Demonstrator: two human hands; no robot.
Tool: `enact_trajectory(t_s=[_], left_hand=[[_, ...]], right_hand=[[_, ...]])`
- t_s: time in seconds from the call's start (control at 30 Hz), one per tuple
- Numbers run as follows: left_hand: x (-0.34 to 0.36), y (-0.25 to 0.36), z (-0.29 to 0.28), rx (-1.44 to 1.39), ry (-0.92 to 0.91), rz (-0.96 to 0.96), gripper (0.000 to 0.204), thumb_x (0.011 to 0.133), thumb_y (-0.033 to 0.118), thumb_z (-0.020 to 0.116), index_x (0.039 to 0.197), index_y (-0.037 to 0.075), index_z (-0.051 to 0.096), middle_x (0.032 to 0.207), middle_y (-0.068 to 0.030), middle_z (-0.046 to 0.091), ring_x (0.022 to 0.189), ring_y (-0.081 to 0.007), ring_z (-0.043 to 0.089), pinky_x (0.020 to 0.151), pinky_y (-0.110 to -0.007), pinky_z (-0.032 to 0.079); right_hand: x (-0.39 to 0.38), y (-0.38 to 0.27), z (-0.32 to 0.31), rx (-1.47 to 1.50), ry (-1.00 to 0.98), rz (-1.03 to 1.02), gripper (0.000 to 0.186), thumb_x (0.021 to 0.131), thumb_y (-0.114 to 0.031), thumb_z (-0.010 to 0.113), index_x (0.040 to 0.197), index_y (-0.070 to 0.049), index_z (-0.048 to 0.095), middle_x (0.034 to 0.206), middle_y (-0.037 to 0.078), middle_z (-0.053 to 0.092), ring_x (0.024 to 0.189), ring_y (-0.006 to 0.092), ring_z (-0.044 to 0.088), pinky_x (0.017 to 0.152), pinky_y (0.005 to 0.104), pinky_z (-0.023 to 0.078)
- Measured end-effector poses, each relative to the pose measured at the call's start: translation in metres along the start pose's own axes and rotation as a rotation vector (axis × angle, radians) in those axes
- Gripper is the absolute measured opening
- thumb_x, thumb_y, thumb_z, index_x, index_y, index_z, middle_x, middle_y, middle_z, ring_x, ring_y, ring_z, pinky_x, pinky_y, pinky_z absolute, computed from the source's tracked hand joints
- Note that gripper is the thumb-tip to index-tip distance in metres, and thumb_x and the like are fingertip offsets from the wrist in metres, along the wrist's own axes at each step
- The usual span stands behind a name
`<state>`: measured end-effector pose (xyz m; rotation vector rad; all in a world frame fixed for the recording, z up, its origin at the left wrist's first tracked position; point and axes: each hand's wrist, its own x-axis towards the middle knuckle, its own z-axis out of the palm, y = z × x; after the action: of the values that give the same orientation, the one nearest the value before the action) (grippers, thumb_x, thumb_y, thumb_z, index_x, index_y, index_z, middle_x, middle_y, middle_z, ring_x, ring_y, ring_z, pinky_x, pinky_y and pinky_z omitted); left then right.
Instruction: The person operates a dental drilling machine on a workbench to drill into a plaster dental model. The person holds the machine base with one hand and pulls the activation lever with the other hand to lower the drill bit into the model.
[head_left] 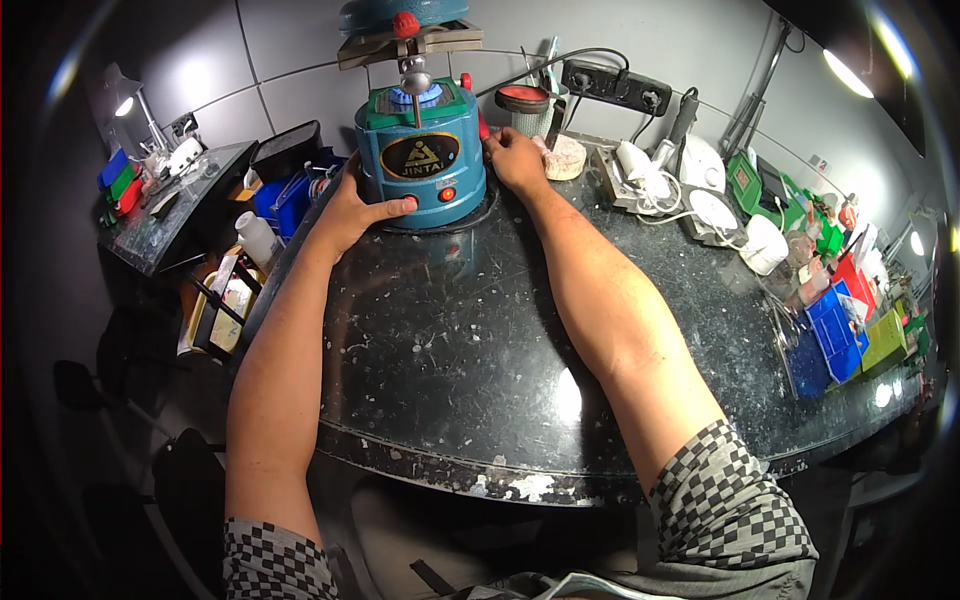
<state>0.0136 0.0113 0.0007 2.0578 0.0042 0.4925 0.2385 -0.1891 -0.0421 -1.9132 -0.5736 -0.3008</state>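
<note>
A blue vacuum forming machine (420,165) stands at the far side of the black worktop, its upper part raised above a green plate (385,110) with a blue glow on top. My left hand (348,212) lies against its left side, fingers partly hidden behind the body. The thumb stretches across the front onto a red button (410,204). Beside it a second red button (447,195) glows. At the machine's right side my right hand (516,158) has its fingers curled together near a red part (483,127); what they pinch is hidden. A pale round block (565,158) sits beside this hand.
Behind the right hand stands a cup with tools (537,118), near a black power strip (640,90) with cables. Further right lie white corded devices (650,178), a blue bin (835,328) and green boxes (765,195). The worktop's chipped front edge (530,487) curves near me.
</note>
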Motion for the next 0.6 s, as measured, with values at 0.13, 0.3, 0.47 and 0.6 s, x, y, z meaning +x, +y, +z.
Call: enact_trajectory(t_s=[0.13,0.3,0.47,0.6], left_hand=[[-0.0014,0.0012,-0.0029,-0.011,-0.016,-0.011,0.129,0.058,0.045,0.093,0.156,0.003,0.019,0.154,-0.0201,0.033,0.145,-0.0325,0.03,0.12,-0.043,0.025],[-0.0012,0.0029,-0.0013,-0.01,-0.017,-0.009,0.128,0.059,0.044,0.093,0.156,0.003,0.02,0.154,-0.0198,0.034,0.145,-0.0322,0.03,0.12,-0.043,0.025],[-0.0013,0.002,-0.0025,-0.013,-0.017,-0.006,0.128,0.059,0.043,0.093,0.156,0.003,0.02,0.154,-0.0198,0.034,0.145,-0.0326,0.031,0.12,-0.043,0.025],[-0.0017,0.0044,-0.0012,-0.011,-0.014,-0.016,0.128,0.059,0.043,0.093,0.156,0.003,0.02,0.154,-0.0198,0.033,0.145,-0.0328,0.031,0.12,-0.043,0.025]], right_hand=[[-0.0043,-0.008,0.0001,-0.002,0.003,-0.013,0.029,0.092,-0.032,0.063,0.092,-0.003,0.065,0.082,0.014,0.071,0.081,0.0298,0.068,0.08,0.0409,0.049],[-0.0031,-0.0066,-0.0009,0.02,-0.005,0.001,0.028,0.092,-0.031,0.064,0.092,-0.003,0.065,0.082,0.014,0.071,0.08,0.0289,0.068,0.077,0.0403,0.05],[-0.0014,-0.0035,0.0016,0.037,-0.004,-0.012,0.028,0.092,-0.03,0.064,0.093,-0.002,0.065,0.081,0.014,0.07,0.079,0.0287,0.068,0.076,0.0404,0.05],[-0.0007,-0.0027,0.0013,0.052,-0.006,0.003,0.028,0.092,-0.03,0.064,0.093,-0.002,0.066,0.081,0.014,0.07,0.078,0.0286,0.068,0.075,0.0404,0.05]])
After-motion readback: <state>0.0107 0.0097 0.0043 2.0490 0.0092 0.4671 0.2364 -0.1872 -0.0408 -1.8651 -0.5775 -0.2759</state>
